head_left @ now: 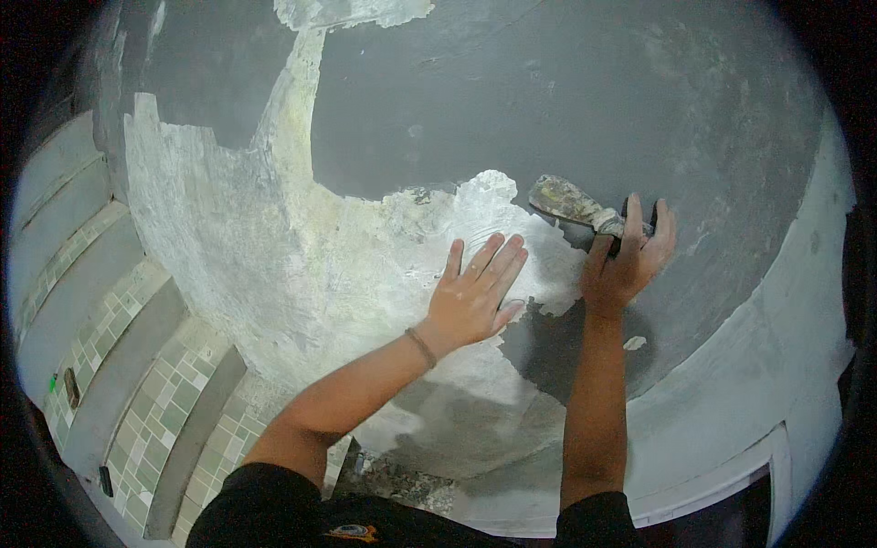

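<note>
My left hand [473, 290] lies flat against the wall, its fingers stretched out over a bare whitish patch [228, 210] where the grey paint is gone. A thin band circles that wrist. To its right, my right hand [628, 263] is closed around the handle of a scraper [565, 201], which looks like a putty knife. Its worn, stained blade points up and left, at the border between the pale patch and the dark grey paint [438, 110]. Part of the handle is hidden by my fingers.
Steps with greenish tiles [164, 402] run down the left side, with a small brown object [71, 388] on one. Rubble [393, 479] lies at the wall's foot. A white frame [722, 489] borders a dark opening at lower right. A small flake [635, 343] shows below my right hand.
</note>
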Demonstrator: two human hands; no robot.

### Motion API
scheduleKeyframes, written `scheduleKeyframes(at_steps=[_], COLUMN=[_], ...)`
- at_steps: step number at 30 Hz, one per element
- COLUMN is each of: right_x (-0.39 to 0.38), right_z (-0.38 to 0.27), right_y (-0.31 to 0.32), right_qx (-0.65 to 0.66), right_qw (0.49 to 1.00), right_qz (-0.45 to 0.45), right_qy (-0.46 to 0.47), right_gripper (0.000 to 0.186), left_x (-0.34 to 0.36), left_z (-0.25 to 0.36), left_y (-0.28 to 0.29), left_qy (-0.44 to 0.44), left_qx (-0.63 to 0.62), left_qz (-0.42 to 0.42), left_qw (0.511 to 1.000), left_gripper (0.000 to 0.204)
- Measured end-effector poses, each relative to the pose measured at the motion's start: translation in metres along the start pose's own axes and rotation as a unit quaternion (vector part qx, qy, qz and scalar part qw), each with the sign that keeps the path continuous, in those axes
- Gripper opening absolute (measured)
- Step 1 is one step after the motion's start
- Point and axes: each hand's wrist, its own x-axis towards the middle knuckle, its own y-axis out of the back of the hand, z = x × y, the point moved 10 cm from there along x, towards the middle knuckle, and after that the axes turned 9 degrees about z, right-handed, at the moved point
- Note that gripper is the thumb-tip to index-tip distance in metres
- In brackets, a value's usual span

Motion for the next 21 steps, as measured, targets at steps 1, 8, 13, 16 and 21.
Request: scheduleKeyframes(at_steps=[1, 8, 13, 16, 21], right_x=[0.0, -0.001, -0.002, 0.0, 0.001], right_z=[0.0, 0.002, 0.001, 0.0, -0.001], right_y=[0.0, 0.0, 0.0, 0.002, 0.002], right_qx=[0.004, 0.007, -0.005, -0.013, -0.011], right_qw=[1.0, 1.0, 1.0, 1.0, 1.0], right_qz=[0.001, 0.012, 0.0, 0.004, 0.011], right_qy=[0.0, 0.005, 0.012, 0.007, 0.008], right_gripper=[0.043, 0.039, 0.039, 0.04, 0.039], left_x=[-0.001, -0.014, -0.002, -0.004, -0.008], left_z=[0.0, -0.019, -0.034, -0.032, -0.009], left_y=[0.0, 0.001, 0.019, 0.013, -0.002], left_qy=[-0.019, 0.007, 0.009, 0.031, -0.065], left_qx=[-0.01, 0.017, 0.044, 0.039, -0.018], left_qz=[0.0, -0.041, 0.01, -0.028, -0.082], left_qw=[1.0, 0.999, 0.999, 0.998, 0.994], left_gripper=[0.076, 0.075, 0.073, 0.071, 0.073])
